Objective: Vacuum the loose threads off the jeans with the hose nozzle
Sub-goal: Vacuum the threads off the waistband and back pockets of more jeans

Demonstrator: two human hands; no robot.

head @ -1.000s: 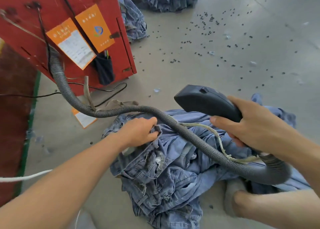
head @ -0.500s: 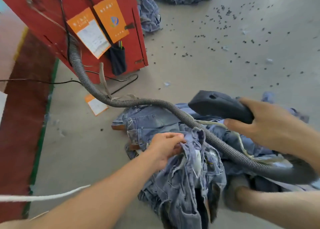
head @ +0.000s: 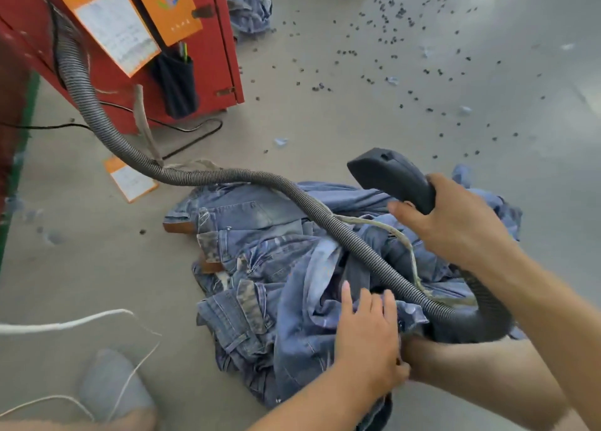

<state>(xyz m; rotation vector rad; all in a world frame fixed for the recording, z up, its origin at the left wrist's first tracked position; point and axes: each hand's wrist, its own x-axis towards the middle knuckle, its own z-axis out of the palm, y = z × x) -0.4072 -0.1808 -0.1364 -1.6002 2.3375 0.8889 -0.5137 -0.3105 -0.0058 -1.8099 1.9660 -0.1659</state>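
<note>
A pile of blue jeans (head: 260, 251) lies crumpled on the grey floor in front of me. My right hand (head: 455, 225) grips the dark nozzle (head: 390, 173), which is held up above the far side of the pile. The grey ribbed hose (head: 227, 176) runs from the nozzle's back end, loops under my right forearm, crosses the jeans and climbs to the red cabinet at upper left. My left hand (head: 367, 329) rests on the denim near the hose, fingers mostly straight and pointing away from me.
A red cabinet (head: 208, 56) with orange cards and a black pouch stands at upper left. Small dark bits (head: 390, 62) are scattered over the floor at the back. More jeans (head: 250, 4) lie behind the cabinet. A white cord (head: 65, 325) crosses the lower left, near my sock-clad foot (head: 110, 385).
My left hand has let go of the bunched denim it was lifting and moved nearer to me and rightward onto the pile. The jeans have dropped flatter. The nozzle stays raised.
</note>
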